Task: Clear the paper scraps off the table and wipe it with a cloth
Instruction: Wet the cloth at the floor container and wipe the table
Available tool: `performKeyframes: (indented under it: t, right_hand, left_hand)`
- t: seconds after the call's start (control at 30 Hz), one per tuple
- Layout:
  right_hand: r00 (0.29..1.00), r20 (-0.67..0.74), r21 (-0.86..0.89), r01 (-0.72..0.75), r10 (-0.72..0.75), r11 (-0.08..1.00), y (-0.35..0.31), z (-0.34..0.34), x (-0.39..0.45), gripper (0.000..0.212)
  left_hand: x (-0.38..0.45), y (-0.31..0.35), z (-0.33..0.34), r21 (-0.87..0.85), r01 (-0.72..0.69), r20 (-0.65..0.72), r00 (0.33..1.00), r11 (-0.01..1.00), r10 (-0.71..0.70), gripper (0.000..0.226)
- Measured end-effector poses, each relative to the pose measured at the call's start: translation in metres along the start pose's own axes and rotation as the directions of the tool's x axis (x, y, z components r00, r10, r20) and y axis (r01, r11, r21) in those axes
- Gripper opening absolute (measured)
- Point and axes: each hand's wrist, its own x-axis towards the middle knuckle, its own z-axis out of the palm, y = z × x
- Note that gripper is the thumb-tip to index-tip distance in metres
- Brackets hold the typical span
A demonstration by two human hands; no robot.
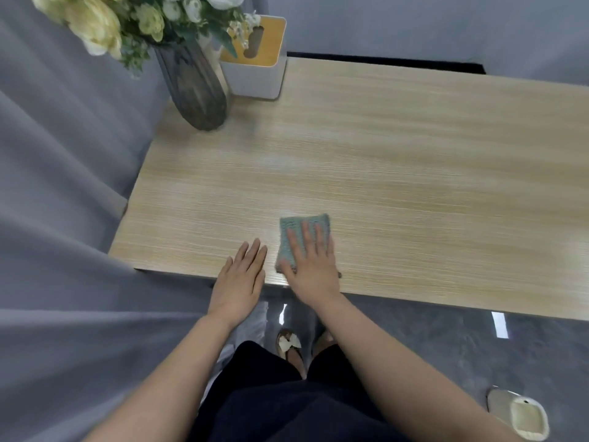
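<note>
Your right hand lies flat on the green cloth, fingers straight and spread, pressing it against the table just inside the near edge; the cloth is folded into a small rectangle and its far end shows beyond your fingertips. Your left hand rests palm down on the wood just beside the cloth, fingers straight and together, holding nothing, with the wrist hanging over the near edge. At the far left corner stands a dark ribbed vase of pale flowers, and right behind it, touching or nearly so, a white tissue box with a yellow top. A grey curtain hangs along the table's left edge. On the grey floor near the right sits a pale slipper.
</note>
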Motion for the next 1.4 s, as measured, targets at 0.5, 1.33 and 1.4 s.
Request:
performKeyframes:
  t: [0.5,1.33,1.4]
  right_hand:
    - [0.91,-0.079,0.035,-0.405,0.407,0.914,0.081,-0.033,-0.002,0.067]
    - [0.957,-0.011,-0.027,-0.289,0.289,0.957,0.085,-0.068,0.108,0.063]
    - [0.996,0.033,-0.047,-0.087,0.088,0.995,0.051,-0.059,0.115,0.064]
  left_hand:
    - [-0.004,0.0,-0.003,0.049,0.008,-0.013,1.0,0.999,-0.007,0.068]
    - [0.095,0.007,-0.043,-0.063,0.231,-0.022,0.972,0.971,-0.233,0.052]
    - [0.095,0.007,-0.042,-0.06,0.236,-0.024,0.971,0.97,-0.238,0.052]
